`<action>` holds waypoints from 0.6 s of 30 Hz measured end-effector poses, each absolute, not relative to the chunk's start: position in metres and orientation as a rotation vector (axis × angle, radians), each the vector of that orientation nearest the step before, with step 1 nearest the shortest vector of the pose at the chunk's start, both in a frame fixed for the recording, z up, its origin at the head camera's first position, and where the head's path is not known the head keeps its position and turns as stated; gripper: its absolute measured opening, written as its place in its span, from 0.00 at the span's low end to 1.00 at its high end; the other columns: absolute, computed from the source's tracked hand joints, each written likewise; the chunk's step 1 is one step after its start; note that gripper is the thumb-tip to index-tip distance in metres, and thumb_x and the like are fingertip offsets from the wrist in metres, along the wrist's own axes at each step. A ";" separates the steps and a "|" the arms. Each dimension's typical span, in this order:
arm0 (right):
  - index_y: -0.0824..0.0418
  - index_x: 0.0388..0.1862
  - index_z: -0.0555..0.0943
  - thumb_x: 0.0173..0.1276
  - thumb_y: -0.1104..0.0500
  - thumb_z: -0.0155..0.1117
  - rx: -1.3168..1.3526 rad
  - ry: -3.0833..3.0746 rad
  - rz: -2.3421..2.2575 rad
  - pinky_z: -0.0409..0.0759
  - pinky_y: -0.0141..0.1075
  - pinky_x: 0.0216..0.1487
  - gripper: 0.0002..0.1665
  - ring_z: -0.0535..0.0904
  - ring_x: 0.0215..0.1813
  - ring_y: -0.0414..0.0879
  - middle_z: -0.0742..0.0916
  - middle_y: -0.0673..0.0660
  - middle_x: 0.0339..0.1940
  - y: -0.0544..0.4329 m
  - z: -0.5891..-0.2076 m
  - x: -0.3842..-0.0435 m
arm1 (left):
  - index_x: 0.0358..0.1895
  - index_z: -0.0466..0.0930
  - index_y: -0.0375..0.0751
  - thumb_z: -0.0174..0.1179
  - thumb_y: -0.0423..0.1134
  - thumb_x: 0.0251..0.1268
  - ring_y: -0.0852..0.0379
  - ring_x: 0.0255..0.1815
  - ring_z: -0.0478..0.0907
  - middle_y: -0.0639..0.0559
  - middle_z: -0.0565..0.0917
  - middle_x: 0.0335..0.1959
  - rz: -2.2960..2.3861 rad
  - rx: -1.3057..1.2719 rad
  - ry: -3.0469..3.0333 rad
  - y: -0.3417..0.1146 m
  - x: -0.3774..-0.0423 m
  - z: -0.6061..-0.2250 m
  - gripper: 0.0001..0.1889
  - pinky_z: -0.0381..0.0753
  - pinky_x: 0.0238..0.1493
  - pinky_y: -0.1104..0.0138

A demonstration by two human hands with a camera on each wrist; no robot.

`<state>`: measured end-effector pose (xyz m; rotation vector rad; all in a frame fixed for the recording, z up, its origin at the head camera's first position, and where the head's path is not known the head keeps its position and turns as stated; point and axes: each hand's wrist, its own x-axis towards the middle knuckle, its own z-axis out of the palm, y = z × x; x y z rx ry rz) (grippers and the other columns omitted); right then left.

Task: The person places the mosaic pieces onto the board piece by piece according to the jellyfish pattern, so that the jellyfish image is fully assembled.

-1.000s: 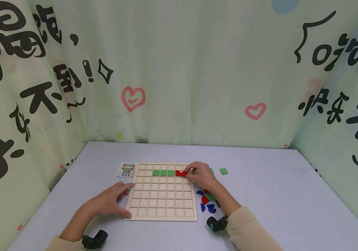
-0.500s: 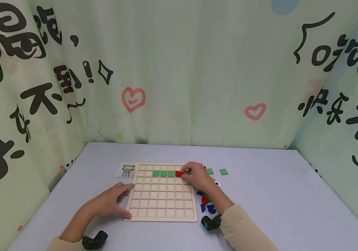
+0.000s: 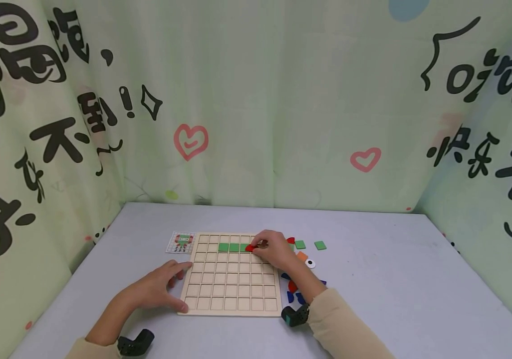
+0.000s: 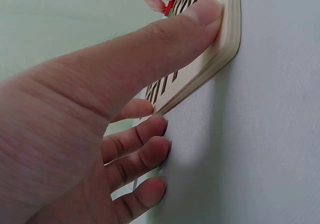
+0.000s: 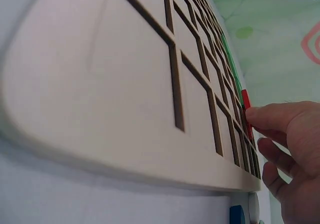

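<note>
A wooden grid board (image 3: 220, 290) lies on the table, with green square tiles (image 3: 229, 247) side by side in its second row from the back. My right hand (image 3: 276, 250) is over that row and pinches a small red tile (image 3: 249, 248), which appears tilted and overlaps the last green square in the head view. The right wrist view shows the thumb or a finger right on the red tile (image 5: 245, 99). My left hand (image 3: 154, 286) rests at the board's left side, its thumb (image 4: 205, 13) on the front corner and its other fingers spread along the edge.
A printed pattern card (image 3: 181, 243) lies by the board's back left corner. Right of the board are loose green squares (image 3: 320, 245), an orange piece (image 3: 302, 256), an eye disc (image 3: 310, 263), and red and blue pieces (image 3: 290, 296). A patterned curtain (image 3: 238, 149) surrounds the table.
My right hand has moved left along the row, and the red now sits against the last green square. More loose pieces show at the right. My left hand has stayed still.
</note>
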<state>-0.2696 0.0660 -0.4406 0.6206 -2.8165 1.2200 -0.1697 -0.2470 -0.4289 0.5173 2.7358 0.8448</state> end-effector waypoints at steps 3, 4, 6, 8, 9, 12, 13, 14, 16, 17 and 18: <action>0.56 0.34 0.85 0.62 0.64 0.68 0.620 -2.821 1.228 0.75 0.34 0.40 0.04 0.74 0.38 0.43 0.85 0.51 0.40 0.062 -0.441 -0.270 | 0.69 0.66 0.41 0.77 0.56 0.38 0.61 0.38 0.64 0.56 0.70 0.42 0.842 0.503 2.737 -0.247 -0.170 -0.429 0.51 0.65 0.37 0.71; 0.56 0.34 0.85 0.62 0.64 0.68 0.624 -2.820 1.227 0.75 0.34 0.39 0.04 0.74 0.38 0.44 0.84 0.51 0.39 0.061 -0.442 -0.270 | 0.69 0.66 0.41 0.77 0.56 0.38 0.61 0.39 0.64 0.56 0.70 0.42 0.840 0.499 2.736 -0.246 -0.170 -0.429 0.51 0.65 0.37 0.71; 0.56 0.34 0.85 0.62 0.64 0.68 0.629 -2.820 1.232 0.75 0.34 0.40 0.04 0.74 0.38 0.44 0.84 0.51 0.39 0.059 -0.442 -0.271 | 0.69 0.66 0.41 0.78 0.56 0.38 0.61 0.39 0.64 0.56 0.70 0.42 0.842 0.490 2.734 -0.246 -0.170 -0.429 0.51 0.65 0.37 0.70; 0.55 0.35 0.85 0.62 0.63 0.68 0.639 -2.822 1.231 0.75 0.34 0.40 0.04 0.74 0.38 0.44 0.84 0.51 0.39 0.057 -0.442 -0.271 | 0.69 0.66 0.41 0.78 0.56 0.38 0.61 0.39 0.64 0.56 0.70 0.42 0.840 0.490 2.735 -0.246 -0.170 -0.428 0.51 0.65 0.37 0.70; 0.55 0.35 0.85 0.63 0.63 0.68 0.645 -2.823 1.225 0.75 0.34 0.40 0.03 0.74 0.38 0.44 0.84 0.51 0.39 0.057 -0.442 -0.271 | 0.69 0.66 0.41 0.77 0.56 0.38 0.61 0.39 0.64 0.56 0.70 0.42 0.839 0.492 2.735 -0.246 -0.170 -0.428 0.51 0.65 0.37 0.71; 0.55 0.35 0.85 0.63 0.63 0.67 0.666 -2.823 1.230 0.74 0.34 0.39 0.04 0.74 0.37 0.43 0.84 0.51 0.38 0.054 -0.442 -0.272 | 0.69 0.66 0.41 0.77 0.55 0.38 0.62 0.38 0.64 0.56 0.70 0.42 0.838 0.505 2.736 -0.246 -0.170 -0.428 0.50 0.65 0.36 0.71; 0.56 0.35 0.85 0.63 0.63 0.67 0.678 -2.822 1.227 0.74 0.34 0.39 0.04 0.74 0.37 0.43 0.84 0.51 0.38 0.053 -0.443 -0.272 | 0.69 0.66 0.40 0.77 0.55 0.38 0.62 0.38 0.64 0.56 0.70 0.42 0.837 0.506 2.737 -0.246 -0.170 -0.428 0.50 0.65 0.36 0.71; 0.56 0.35 0.85 0.63 0.64 0.67 0.686 -2.819 1.232 0.74 0.34 0.38 0.04 0.74 0.37 0.43 0.84 0.52 0.38 0.052 -0.442 -0.272 | 0.69 0.66 0.40 0.77 0.55 0.38 0.62 0.38 0.64 0.56 0.70 0.42 0.839 0.506 2.737 -0.246 -0.170 -0.428 0.50 0.65 0.36 0.71; 0.57 0.35 0.85 0.63 0.64 0.67 0.702 -2.815 1.232 0.74 0.34 0.38 0.04 0.73 0.36 0.43 0.84 0.52 0.37 0.049 -0.442 -0.272 | 0.69 0.66 0.40 0.78 0.55 0.38 0.62 0.38 0.64 0.56 0.70 0.42 0.841 0.503 2.735 -0.246 -0.170 -0.428 0.51 0.65 0.36 0.71; 0.57 0.36 0.85 0.63 0.64 0.67 0.706 -2.816 1.231 0.74 0.34 0.38 0.04 0.73 0.36 0.43 0.84 0.52 0.37 0.048 -0.441 -0.272 | 0.69 0.66 0.40 0.78 0.55 0.38 0.62 0.38 0.64 0.56 0.70 0.42 0.842 0.503 2.733 -0.246 -0.170 -0.428 0.51 0.64 0.36 0.71; 0.57 0.36 0.85 0.63 0.64 0.67 0.713 -2.816 1.231 0.74 0.33 0.37 0.04 0.73 0.35 0.43 0.84 0.53 0.37 0.046 -0.441 -0.272 | 0.69 0.65 0.40 0.77 0.55 0.38 0.62 0.38 0.64 0.56 0.70 0.42 0.843 0.501 2.733 -0.246 -0.170 -0.428 0.51 0.64 0.36 0.71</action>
